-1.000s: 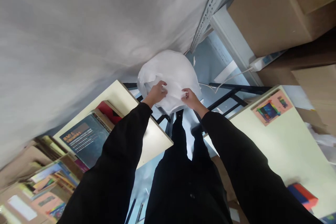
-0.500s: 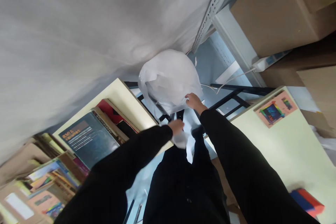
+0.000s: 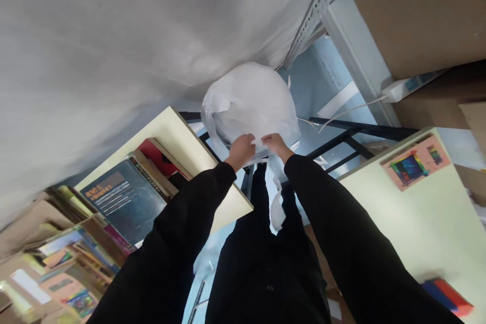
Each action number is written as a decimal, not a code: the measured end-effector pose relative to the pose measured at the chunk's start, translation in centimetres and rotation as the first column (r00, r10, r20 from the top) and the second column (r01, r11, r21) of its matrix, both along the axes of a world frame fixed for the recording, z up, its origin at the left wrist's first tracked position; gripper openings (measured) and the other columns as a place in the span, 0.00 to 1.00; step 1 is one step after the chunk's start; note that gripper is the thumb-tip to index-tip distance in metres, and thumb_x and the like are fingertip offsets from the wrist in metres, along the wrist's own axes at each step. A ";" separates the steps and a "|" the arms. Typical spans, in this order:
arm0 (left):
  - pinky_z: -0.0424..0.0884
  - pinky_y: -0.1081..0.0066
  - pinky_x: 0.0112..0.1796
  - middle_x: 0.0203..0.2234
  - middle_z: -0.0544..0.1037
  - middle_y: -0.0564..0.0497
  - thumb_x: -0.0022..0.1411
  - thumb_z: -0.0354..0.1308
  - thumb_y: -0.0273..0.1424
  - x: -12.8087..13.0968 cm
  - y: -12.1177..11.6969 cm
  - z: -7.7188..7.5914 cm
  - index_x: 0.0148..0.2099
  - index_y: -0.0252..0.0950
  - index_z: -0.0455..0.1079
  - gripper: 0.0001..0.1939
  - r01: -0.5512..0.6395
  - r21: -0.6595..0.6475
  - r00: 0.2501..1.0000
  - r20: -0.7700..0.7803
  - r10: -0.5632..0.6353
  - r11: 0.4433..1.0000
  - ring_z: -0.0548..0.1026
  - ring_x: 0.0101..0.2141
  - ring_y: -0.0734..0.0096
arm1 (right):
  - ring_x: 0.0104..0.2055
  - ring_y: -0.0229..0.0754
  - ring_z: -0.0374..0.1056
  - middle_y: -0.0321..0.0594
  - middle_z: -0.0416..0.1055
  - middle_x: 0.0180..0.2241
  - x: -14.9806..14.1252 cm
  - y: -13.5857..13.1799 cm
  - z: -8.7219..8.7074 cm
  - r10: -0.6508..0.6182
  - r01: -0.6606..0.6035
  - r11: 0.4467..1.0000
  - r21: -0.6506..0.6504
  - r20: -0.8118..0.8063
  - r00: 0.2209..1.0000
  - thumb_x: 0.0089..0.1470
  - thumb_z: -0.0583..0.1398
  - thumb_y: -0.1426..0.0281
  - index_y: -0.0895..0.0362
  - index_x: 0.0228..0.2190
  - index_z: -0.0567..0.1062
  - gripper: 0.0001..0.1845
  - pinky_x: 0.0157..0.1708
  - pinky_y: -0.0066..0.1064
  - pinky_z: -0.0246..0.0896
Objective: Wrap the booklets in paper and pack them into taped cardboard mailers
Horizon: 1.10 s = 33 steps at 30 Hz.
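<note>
Grey wall (image 3: 114,35) (shadowed), 2 cream tabletops (image 3: 410,217), bluish floor (image 3: 207,250)

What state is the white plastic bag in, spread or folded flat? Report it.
Spread: the white plastic bag bulges into a broad, rounded shape beyond the left hand and right hand.

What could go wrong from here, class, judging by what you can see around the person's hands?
1. The bag looks thin, so it might tear at the near edge, where the left hand and right hand work.
2. The left sleeve crosses in front of the books and could knock them.
3. The cord beside the bag might snag.
</note>
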<state>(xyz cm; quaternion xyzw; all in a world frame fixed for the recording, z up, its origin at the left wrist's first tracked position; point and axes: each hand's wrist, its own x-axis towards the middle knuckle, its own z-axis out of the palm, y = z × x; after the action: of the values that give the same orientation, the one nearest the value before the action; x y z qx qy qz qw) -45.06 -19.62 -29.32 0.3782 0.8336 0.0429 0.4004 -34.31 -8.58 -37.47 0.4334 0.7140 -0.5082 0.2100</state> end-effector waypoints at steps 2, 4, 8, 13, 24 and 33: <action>0.66 0.63 0.52 0.48 0.75 0.41 0.59 0.55 0.28 -1.7 -0.2 -0.5 0.54 0.33 0.67 0.20 -0.041 0.003 0.999 -0.010 0.041 0.999 0.72 0.50 0.58 | 0.30 0.41 0.71 0.39 0.74 0.25 0.2 0.5 0.9 -0.113 0.113 0.994 0.012 -0.014 0.994 0.46 0.59 0.67 0.57 0.25 0.75 0.07 0.34 0.32 0.64; 0.63 0.61 0.55 0.53 0.71 0.38 0.55 0.61 0.33 -2.3 -0.2 -0.6 0.60 0.31 0.61 0.31 -0.001 0.005 1.000 0.021 0.001 1.000 0.68 0.55 0.54 | 0.30 0.39 0.68 0.35 0.71 0.26 0.6 1.2 2.5 -0.253 0.249 0.967 -0.045 -0.113 0.961 0.42 0.61 0.65 0.56 0.27 0.72 0.09 0.34 0.30 0.63; 0.54 0.54 0.59 0.65 0.54 0.34 0.46 0.68 0.43 -1.1 0.4 0.1 0.68 0.32 0.47 0.53 0.152 0.043 0.986 0.057 -0.154 0.987 0.53 0.64 0.46 | 0.28 0.36 0.64 0.29 0.67 0.27 1.7 2.2 6.9 -0.438 0.312 0.856 -0.412 -0.260 0.860 0.36 0.62 0.68 0.54 0.35 0.68 0.19 0.30 0.28 0.62; 0.50 0.50 0.60 0.64 0.58 0.38 0.56 0.59 0.35 1.7 1.1 1.9 0.66 0.35 0.53 0.37 0.262 0.195 0.955 0.085 -0.283 0.945 0.54 0.64 0.51 | 0.34 0.41 0.68 0.34 0.69 0.32 3.3 2.7 11.6 -0.527 0.298 0.726 -0.620 -0.223 0.820 0.39 0.58 0.67 0.53 0.43 0.66 0.24 0.34 0.34 0.66; 0.69 0.71 0.37 0.30 0.78 0.49 0.62 0.50 0.33 -3.6 1.9 6.0 0.39 0.31 0.72 0.12 -0.172 0.411 0.958 0.282 0.055 0.895 0.74 0.33 0.66 | 0.67 0.57 0.43 0.43 0.46 0.66 3.8 7.1 17.3 -0.115 0.179 0.983 0.033 -0.646 0.754 0.39 0.67 0.49 0.46 0.62 0.54 0.52 0.60 0.53 0.49; 0.64 0.73 0.29 0.24 0.71 0.54 0.55 0.58 0.39 -5.3 3.5 12.3 0.33 0.33 0.71 0.13 0.050 0.380 0.909 0.366 -0.199 0.924 0.69 0.27 0.72 | 0.56 0.52 0.63 0.44 0.65 0.55 3.2 9.5 20.4 -0.214 0.340 0.938 0.067 -0.660 0.720 0.39 0.70 0.63 0.54 0.57 0.62 0.43 0.57 0.52 0.56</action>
<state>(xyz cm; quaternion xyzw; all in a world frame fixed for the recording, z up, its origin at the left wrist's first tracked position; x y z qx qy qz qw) -50.31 -16.17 -17.01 0.4820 0.6860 0.2456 0.4865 -31.15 0.87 -17.04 0.3523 0.7125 -0.5834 -0.1670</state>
